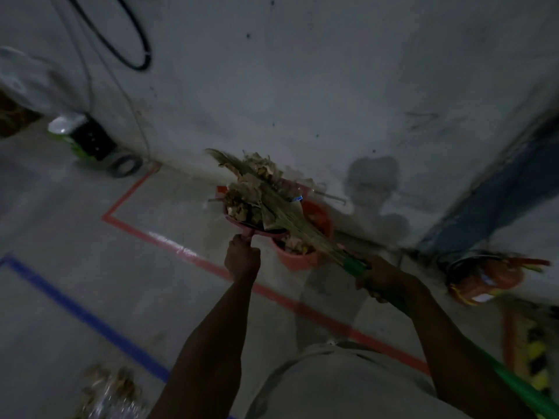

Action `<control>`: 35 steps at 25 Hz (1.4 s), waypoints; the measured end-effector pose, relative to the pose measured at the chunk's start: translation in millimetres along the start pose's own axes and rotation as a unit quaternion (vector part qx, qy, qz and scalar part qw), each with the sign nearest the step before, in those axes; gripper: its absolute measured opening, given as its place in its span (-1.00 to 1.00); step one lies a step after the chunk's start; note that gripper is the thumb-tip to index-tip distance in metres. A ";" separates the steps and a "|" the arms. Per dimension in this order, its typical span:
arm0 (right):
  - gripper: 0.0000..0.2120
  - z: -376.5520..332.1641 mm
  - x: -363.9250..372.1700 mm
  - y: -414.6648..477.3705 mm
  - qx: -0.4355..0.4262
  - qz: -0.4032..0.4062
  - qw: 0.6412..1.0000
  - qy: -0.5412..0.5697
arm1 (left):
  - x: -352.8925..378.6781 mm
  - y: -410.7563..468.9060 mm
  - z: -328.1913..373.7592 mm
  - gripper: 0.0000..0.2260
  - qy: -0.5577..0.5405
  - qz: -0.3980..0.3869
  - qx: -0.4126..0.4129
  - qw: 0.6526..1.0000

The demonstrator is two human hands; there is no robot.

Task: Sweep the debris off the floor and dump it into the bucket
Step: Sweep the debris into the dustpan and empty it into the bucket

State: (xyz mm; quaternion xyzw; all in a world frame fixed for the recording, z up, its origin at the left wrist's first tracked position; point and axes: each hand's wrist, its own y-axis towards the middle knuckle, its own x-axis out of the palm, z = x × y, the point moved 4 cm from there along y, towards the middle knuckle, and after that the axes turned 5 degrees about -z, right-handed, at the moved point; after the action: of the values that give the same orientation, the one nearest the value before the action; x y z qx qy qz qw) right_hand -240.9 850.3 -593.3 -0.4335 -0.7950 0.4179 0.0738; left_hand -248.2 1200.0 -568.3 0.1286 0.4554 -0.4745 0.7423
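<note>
My left hand [242, 257] grips the handle of a pink dustpan [257, 229], held up over an orange-pink bucket [299, 258] that stands on the floor by the wall. The pan is heaped with crumpled paper and dry debris [248, 192]. My right hand [381, 278] grips the green handle [355, 266] of a straw broom [287, 211], whose bristles lie across the heap in the pan. Some scraps lie inside the bucket. More debris [109, 388] sits on the floor at the bottom left.
Red tape [187, 252] and blue tape [84, 316] lines cross the concrete floor. A green-black device [81, 137] and a tape roll [125, 166] sit by the wall at left. A second orange container [484, 276] stands at right. A black cable [133, 55] hangs on the wall.
</note>
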 end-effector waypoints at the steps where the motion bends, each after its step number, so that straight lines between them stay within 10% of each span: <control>1: -0.12 -2.6 -11.4 3.4 -0.003 0.010 1.000 0.011 | 5.4 12.3 14.9 -0.67 -0.001 -0.007 0.011 1.000; 17: -0.09 -70.8 24.1 48.1 -0.014 0.116 0.984 0.138 | 1.3 168.8 76.7 -0.66 0.052 -0.069 0.156 0.984; 35: -0.04 -19.1 71.3 124.0 0.092 0.092 0.970 0.207 | 104.1 239.2 29.4 -0.66 0.156 -0.185 0.128 0.962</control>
State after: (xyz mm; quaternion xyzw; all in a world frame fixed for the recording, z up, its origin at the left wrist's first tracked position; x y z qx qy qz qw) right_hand -197.6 949.4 -688.9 -0.5734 -0.6771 0.3953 0.2376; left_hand -21.3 1244.1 -692.9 0.2086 0.5171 -0.6319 0.5383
